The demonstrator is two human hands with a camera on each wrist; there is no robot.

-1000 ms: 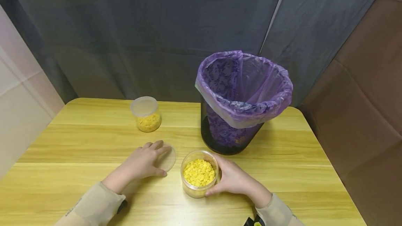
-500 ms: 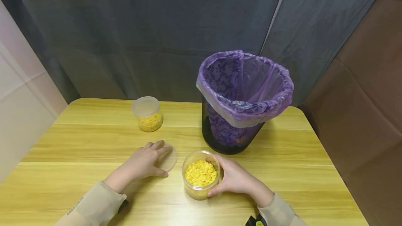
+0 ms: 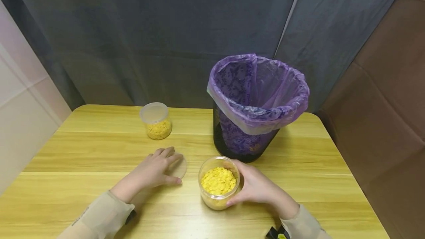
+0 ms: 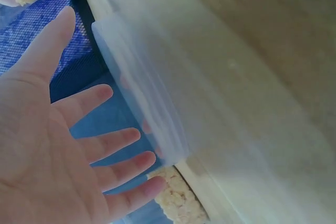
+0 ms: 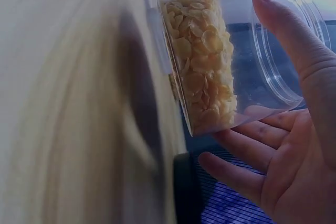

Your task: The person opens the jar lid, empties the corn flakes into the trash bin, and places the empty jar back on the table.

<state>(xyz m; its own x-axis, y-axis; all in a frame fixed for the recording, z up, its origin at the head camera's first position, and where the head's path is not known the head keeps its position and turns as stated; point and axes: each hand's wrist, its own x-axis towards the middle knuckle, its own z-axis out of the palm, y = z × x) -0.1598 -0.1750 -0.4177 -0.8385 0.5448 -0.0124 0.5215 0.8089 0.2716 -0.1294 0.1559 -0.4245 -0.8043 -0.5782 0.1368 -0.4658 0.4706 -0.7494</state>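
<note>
My right hand point(image 3: 252, 187) grips an uncovered clear plastic jar point(image 3: 207, 198) of yellow flakes. In the right wrist view its thumb presses near the jar's rim point(image 5: 273, 40), and the fingers curl around the other side. The jar's base is close over the tabletop, the mouth facing up. A translucent round lid point(image 3: 179, 168) lies left of the jar. My left hand point(image 3: 151, 170) is spread over the lid's left part, hiding some of it. In the left wrist view the fingers are loosely extended, with their tips at the edge of the lid point(image 4: 144, 93).
A second jar point(image 3: 158, 129), covered and partly filled with yellow flakes, stands at the back left. Behind the held jar is a black mesh wastebasket point(image 3: 219, 135) lined with a purple bag point(image 3: 259, 123). A grey curtain point(image 3: 149, 40) hangs past the table's point(image 3: 83, 150) far edge.
My right hand has moved the jar slightly to the right, away from the lid, and a little up. My left hand stays nearly in place, its thumb shifted slightly right.
</note>
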